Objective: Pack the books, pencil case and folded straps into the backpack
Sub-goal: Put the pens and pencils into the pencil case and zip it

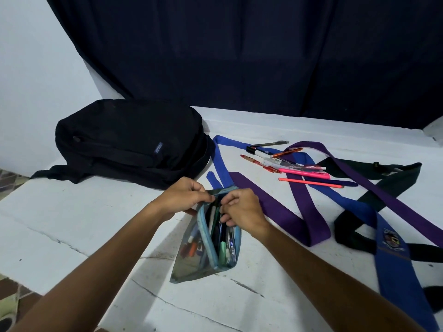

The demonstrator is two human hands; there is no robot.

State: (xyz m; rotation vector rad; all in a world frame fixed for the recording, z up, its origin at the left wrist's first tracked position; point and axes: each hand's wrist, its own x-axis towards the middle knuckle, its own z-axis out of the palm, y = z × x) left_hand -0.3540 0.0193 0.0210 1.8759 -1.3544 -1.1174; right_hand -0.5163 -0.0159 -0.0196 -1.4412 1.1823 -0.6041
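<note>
1. Head view, looking down: left hand point(183, 196) pinching the far left rim of the pencil case point(211, 238), fingers curled onto the fabric.
2. Right hand point(242, 209) opposite, fingers curled and pinching the right rim near the zip end, mouth open between both hands.
3. Pencil case resting on the white table point(72, 236), near its front middle, pens visible inside through the clear side.
4. Long axis running from near edge to far edge, open end pointing away, toward the black backpack point(129, 142).
5. Likely best handled by keeping both rims taut and level while zipping.
6. Loose pens point(285, 164) and unfolded straps point(311, 200) lying well to the right.
</note>
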